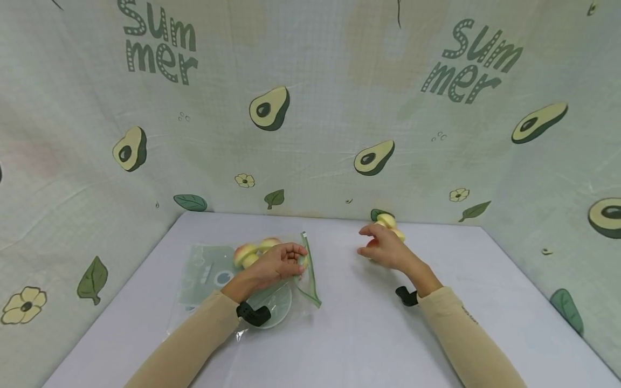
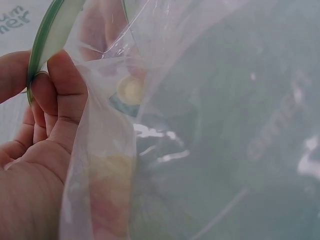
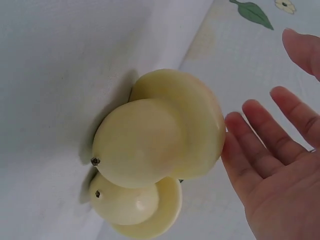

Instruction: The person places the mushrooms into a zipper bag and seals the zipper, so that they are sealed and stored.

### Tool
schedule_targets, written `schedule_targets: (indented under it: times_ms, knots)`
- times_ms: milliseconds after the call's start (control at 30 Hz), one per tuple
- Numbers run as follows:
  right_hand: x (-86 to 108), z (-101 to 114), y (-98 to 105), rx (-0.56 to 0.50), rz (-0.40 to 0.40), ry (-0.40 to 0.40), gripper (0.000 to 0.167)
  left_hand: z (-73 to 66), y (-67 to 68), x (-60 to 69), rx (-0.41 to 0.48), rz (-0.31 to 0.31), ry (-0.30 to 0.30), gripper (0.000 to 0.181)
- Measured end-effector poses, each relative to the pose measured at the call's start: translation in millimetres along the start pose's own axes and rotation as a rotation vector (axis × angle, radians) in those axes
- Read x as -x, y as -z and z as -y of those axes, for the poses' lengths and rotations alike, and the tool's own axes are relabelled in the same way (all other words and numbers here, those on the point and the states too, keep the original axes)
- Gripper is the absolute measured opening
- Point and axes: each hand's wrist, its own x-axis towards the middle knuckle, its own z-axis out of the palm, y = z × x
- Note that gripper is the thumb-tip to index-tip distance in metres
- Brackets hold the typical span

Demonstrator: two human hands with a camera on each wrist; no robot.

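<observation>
A clear zip bag point(image 1: 312, 272) with a green closure strip lies to the left on the table, its mouth toward the middle. My left hand point(image 1: 276, 265) pinches the bag's edge at the strip point(image 2: 40, 47) between thumb and fingers. Pale yellow mushroom-shaped pieces with a reddish blush point(image 1: 246, 253) show beside that hand; whether all are inside the bag is unclear. On the right, my right hand point(image 1: 386, 252) has its fingers spread beside two more mushroom-shaped pieces point(image 3: 142, 142). Its little finger is close to the larger cap; contact cannot be told.
A pale green printed panel point(image 1: 206, 258) and a round translucent shape point(image 1: 278, 307) show at the bag. The white table point(image 1: 349, 334) meets a hanging cloth point(image 1: 320, 108) with avocado prints at its back and sides. Black wrist cameras point(image 1: 406, 296) sit under both forearms.
</observation>
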Motion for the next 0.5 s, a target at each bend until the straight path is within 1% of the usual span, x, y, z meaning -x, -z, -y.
schedule_targets:
  times_ms: [300, 500]
  knots:
    - [0.7, -6.8, 0.8, 0.022, -0.008, 0.011, 0.046, 0.6, 0.1, -0.1, 0.011, 0.011, -0.006, 0.046]
    - [-0.1, -13.4, 2.3, 0.087, -0.054, 0.067, 0.042, 1.2, -0.2, 0.3, 0.015, 0.012, -0.013, 0.043]
